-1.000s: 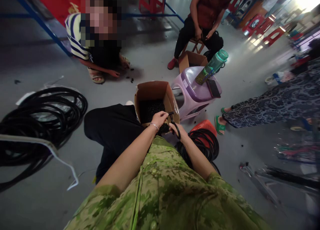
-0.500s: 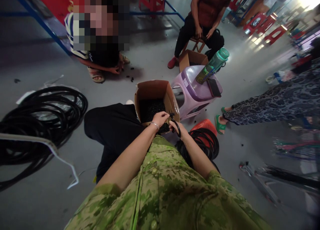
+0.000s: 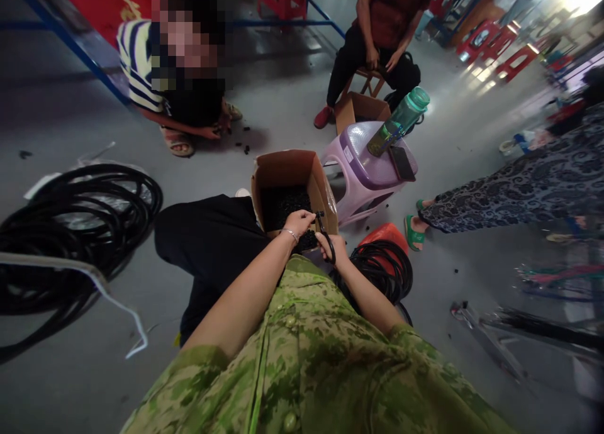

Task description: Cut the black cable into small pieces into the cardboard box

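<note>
Over the near edge of an open cardboard box (image 3: pixel 289 168), my left hand (image 3: pixel 299 222) pinches a small black part (image 3: pixel 320 214). My right hand (image 3: pixel 331 246) is closed on black-handled scissors (image 3: pixel 328 239), whose blades point up to the small part. Whether the blades touch it is too small to tell. Many small black pieces (image 3: pixel 292 201) lie inside the box, below my hands.
Right of the box stands a purple stool (image 3: pixel 356 148) bearing a green bottle (image 3: pixel 401 121) and a phone (image 3: pixel 402 163). Black tubing coils (image 3: pixel 89 201) lie at left, others (image 3: pixel 384 267) on a red bag at right. Two people sit ahead; another person's legs are at right.
The scissors blades now look closer together, and they were spread around the small part before. My right hand has shifted slightly left. The whole view has also moved a little.
</note>
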### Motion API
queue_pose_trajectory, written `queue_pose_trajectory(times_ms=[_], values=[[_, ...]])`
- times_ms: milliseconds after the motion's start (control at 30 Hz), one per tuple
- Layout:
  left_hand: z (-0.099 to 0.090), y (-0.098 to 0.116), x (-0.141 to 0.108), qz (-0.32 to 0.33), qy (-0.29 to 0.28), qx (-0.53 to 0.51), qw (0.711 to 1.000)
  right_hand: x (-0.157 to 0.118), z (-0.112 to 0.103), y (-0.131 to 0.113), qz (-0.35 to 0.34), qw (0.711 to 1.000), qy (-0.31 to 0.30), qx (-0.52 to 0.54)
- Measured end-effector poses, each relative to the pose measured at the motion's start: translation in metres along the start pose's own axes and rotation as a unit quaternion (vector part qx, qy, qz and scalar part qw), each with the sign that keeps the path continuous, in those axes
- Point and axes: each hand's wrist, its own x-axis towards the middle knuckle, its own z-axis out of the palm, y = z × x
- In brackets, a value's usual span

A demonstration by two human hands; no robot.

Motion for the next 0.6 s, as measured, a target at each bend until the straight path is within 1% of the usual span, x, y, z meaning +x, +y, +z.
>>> queue_pose_trajectory(times_ms=[133,300,467,600], values=[[0.003,-0.001,0.000,-0.009,-0.002,0.001,1.000,0.002,0.002,0.006,-0.003,1.000,0.018,0.009],[0.004,-0.002,-0.002,-0.003,0.005,-0.009,1.000,0.002,-0.001,0.007,-0.004,1.000,0.027,-0.007],[0.002,-0.002,-0.001,0.021,0.018,0.009,1.000,-0.001,-0.004,0.007,-0.009,0.999,0.020,-0.026],[0.000,-0.005,0.002,0.058,0.029,0.059,0.996,0.003,-0.009,0.008,0.004,1.000,-0.010,-0.008]])
